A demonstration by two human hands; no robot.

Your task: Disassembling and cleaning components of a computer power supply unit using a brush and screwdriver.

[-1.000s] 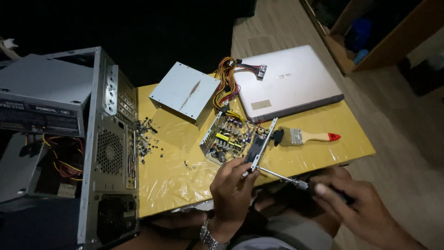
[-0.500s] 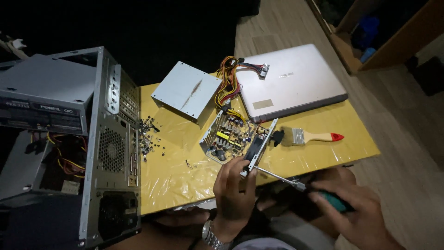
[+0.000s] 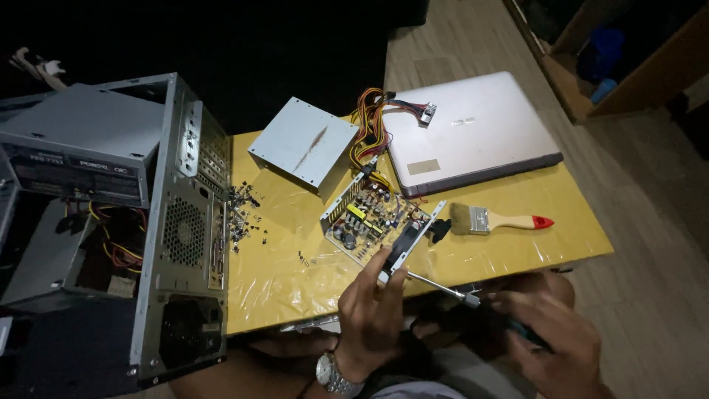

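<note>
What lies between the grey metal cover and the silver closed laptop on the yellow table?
In the head view, a bundle of coloured wires with connectors lies between them.

A yellow, film-covered table (image 3: pixel 295 295) carries an open circuit board (image 3: pixel 373 222) just above the left hand (image 3: pixel 377 310), a paintbrush (image 3: pixel 498 220), closed laptop (image 3: pixel 473 129), metal cover (image 3: pixel 304 146) and scattered screws (image 3: pixel 244 214).

One laptop (image 3: pixel 473 129), one paintbrush (image 3: pixel 501 220), one computer case (image 3: pixel 111 222).
</note>
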